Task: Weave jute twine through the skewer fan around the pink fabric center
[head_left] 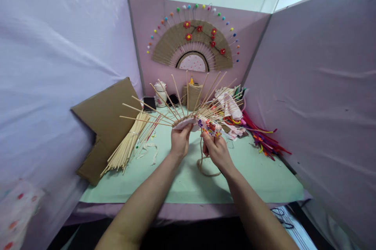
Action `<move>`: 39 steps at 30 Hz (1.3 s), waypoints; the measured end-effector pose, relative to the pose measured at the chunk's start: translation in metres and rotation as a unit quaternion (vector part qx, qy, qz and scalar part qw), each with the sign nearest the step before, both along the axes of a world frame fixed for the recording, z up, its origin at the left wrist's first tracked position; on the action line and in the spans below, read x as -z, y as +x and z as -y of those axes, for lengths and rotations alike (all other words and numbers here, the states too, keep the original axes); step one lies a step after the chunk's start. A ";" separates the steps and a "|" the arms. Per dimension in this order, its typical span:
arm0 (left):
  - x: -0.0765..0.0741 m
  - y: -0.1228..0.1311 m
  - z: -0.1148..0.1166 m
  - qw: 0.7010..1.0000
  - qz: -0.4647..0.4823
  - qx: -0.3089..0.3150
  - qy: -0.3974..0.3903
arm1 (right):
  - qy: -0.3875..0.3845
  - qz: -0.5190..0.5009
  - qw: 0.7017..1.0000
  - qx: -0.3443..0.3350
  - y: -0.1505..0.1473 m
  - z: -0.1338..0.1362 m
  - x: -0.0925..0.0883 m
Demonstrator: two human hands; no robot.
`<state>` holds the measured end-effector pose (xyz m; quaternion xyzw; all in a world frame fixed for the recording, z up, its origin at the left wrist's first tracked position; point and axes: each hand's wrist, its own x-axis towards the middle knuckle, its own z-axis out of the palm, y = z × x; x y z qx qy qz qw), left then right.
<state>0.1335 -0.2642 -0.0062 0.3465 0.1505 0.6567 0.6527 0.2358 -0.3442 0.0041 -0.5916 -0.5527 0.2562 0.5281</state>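
Note:
Before me, my left hand [180, 140] grips the pale base [183, 123] of a small fan frame, thumb on top. Wooden sticks [176, 95] spread outward from this base, with brown cord running along its curved edge. Closed at the right end of the base, my right hand [215, 148] holds a flowery piece of cloth [209, 125]; its lower fingers are partly hidden. From near the right hand a length of brown cord [209, 174] hangs down and loops over the green table [188, 191].
Cardboard [110, 124] and a bundle of sticks [129, 142] lie left. Twine spools [194, 96] and a white jar [160, 94] stand behind. Pipe cleaners [266, 140] and cloth scraps [230, 105] lie right. A finished fan [173, 44] hangs on the back panel.

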 end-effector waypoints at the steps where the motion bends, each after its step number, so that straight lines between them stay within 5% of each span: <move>1: 0.000 0.000 0.000 1.000 0.001 0.000 -0.001 | -0.001 0.002 1.000 0.001 0.000 0.000 0.000; 32: 0.004 0.001 -0.004 1.000 0.000 -0.010 -0.012 | -0.014 0.025 0.999 0.023 0.006 0.001 -0.004; 39: 0.004 0.000 -0.008 0.999 0.009 -0.036 -0.013 | 0.136 0.117 0.981 0.075 0.003 0.006 0.004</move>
